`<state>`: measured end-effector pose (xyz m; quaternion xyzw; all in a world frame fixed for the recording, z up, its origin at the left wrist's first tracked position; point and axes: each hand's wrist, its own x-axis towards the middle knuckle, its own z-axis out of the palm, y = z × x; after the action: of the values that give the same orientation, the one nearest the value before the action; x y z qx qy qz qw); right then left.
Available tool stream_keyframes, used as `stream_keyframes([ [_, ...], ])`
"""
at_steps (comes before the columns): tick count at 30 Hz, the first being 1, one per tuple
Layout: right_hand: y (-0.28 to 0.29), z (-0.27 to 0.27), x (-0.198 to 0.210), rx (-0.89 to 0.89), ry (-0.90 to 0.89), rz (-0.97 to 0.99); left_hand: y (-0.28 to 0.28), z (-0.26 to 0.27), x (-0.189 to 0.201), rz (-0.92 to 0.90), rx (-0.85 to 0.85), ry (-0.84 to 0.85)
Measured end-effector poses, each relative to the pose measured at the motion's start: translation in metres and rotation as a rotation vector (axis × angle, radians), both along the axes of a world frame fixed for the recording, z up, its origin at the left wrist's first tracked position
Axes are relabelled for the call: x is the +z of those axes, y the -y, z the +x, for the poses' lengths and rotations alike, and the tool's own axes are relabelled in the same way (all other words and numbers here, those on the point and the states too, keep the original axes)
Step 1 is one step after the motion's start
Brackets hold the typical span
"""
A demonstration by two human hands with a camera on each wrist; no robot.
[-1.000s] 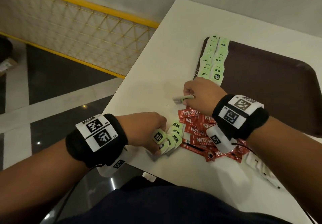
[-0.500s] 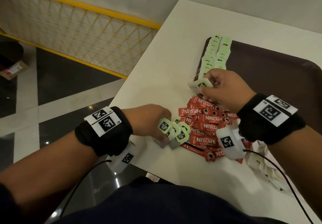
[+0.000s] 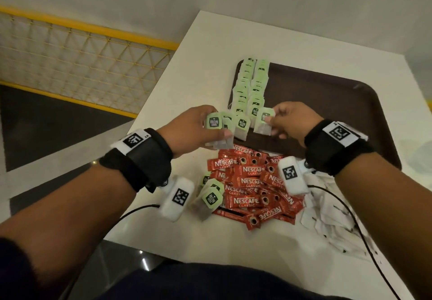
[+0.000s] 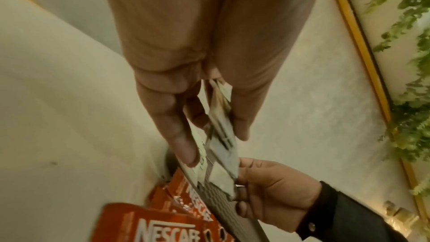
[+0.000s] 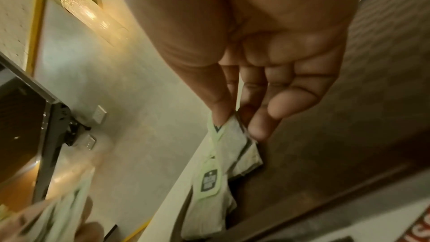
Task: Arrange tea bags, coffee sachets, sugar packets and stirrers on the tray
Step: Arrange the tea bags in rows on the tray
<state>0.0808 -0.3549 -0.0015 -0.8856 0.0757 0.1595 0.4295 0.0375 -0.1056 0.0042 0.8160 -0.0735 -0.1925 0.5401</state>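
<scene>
My left hand (image 3: 201,126) grips a fan of several green-tagged tea bags (image 3: 216,124) above the tray's near left corner; the same bundle (image 4: 221,135) shows between its thumb and fingers in the left wrist view. My right hand (image 3: 282,122) pinches one tea bag (image 3: 264,122) by its top, over the near end of two tea bag rows (image 3: 252,84) on the brown tray (image 3: 327,112). That pinched bag (image 5: 223,135) hangs from my fingertips in the right wrist view. Red coffee sachets (image 3: 247,183) lie heaped on the table in front of the tray.
A few loose tea bags (image 3: 210,197) lie left of the sachet heap. White packets (image 3: 332,225) are scattered at the near right. The white table (image 3: 210,49) ends at its left edge beside a yellow-framed railing (image 3: 81,61). Most of the tray is bare.
Both hands rose from the table and moved toward the tray. The left lifted its tea bag bundle off the loose pile; the right carried one bag to the end of the rows.
</scene>
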Motion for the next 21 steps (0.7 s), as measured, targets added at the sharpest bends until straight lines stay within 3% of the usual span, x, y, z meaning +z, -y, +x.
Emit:
stream_keyframes([
  [5, -0.008, 0.010, -0.013, -0.064, -0.065, 0.031, 0.009, 0.019, -0.003, -0.258, 0.033, -0.179],
  [18, -0.015, 0.025, -0.023, -0.161, -0.055, 0.046, 0.021, 0.040, -0.008, -0.419, 0.110, -0.344],
  [21, -0.011, 0.025, -0.015, -0.137, 0.014, -0.076, 0.026, 0.046, -0.009, -0.418, 0.117, -0.361],
])
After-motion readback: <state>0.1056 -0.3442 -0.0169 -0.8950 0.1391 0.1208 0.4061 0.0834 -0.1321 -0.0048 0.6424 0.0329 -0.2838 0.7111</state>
